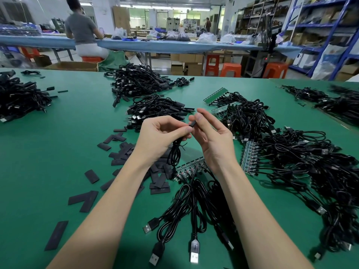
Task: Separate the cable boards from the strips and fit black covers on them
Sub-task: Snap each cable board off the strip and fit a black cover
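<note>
**Both hands pinch one black cover above the green bench**

The left hand [161,133] and the right hand [211,140] meet in mid-air over the bench [58,152]. Between their fingertips sits a small black cover [192,124]: the left thumb and forefinger pinch its near end, and the right thumb and fingers pinch its far end. A coiled black cable [175,154] hangs down from the left hand's grip, bound by a thin tie. Whether a board sits inside the cover cannot be told.

Just below the wrists lies a strip of boards [189,168], each board trailing a cable that ends in a plug [194,251] near the bench's front edge. Loose black covers [124,152] are scattered to the left of the arms. More strips with cables [250,158] are heaped on the right. Finished cables [157,107] are piled behind the hands, with a larger pile [136,80] farther back.

A seated person [83,32] works at a far table, and orange stools [231,69] stand beyond the bench.
</note>
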